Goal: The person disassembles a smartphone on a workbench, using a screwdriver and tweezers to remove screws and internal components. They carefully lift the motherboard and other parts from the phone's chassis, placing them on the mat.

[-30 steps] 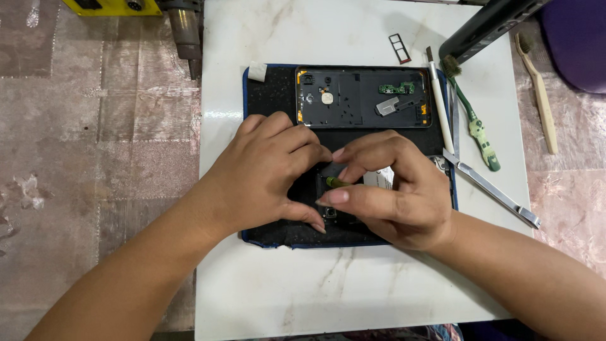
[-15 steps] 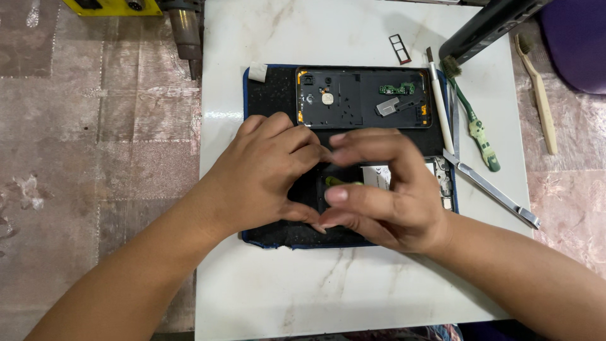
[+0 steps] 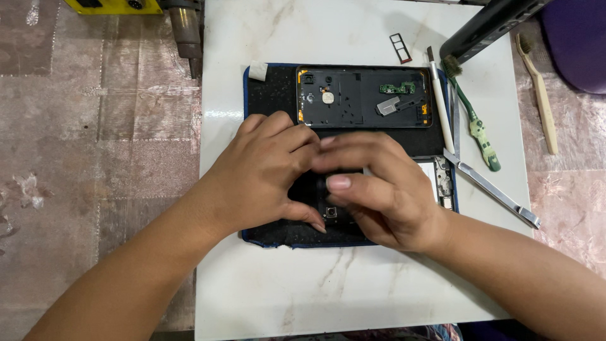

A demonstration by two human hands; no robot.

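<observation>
counter [image 3: 353,297]: white marble-look slab, glossy, grey veining; its left edge borders worn pinkish floor tiles [image 3: 95,126]. open room along the near strip and the far left corner; the right margin is crowded with tools.

work mat [image 3: 271,101]: dark, grainy, blue-edged, rectangular, lying flat mid-counter; both hands sit over its near half.

opened phone body [image 3: 439,183]: dark, flat, on the near half of the mat, mostly hidden under the hands; a pale metal-shielded end shows at the right, a small square part near the bottom edge.

left hand [image 3: 265,177]: palm down on the phone body, fingers curled, thumb tip pressed to it; whether it pinches anything cannot be told.

right hand [image 3: 379,189]: laid across the phone body, fingers bent and touching the left hand's fingertips; grip hidden, cannot tell.

back cover [image 3: 363,98]: black rectangular shell, on the far half of the mat, small green board inside.

sim tray [image 3: 399,48]: thin frame, far of the mat.

tweezers [image 3: 492,189]: bright metal, slanted, at the mat's right edge.

green brush [image 3: 476,123], white spudger [image 3: 440,107], beige toothbrush [image 3: 540,95]: right side.

hot-air nozzle [image 3: 186,28]: metal, off the counter's far left.
</observation>
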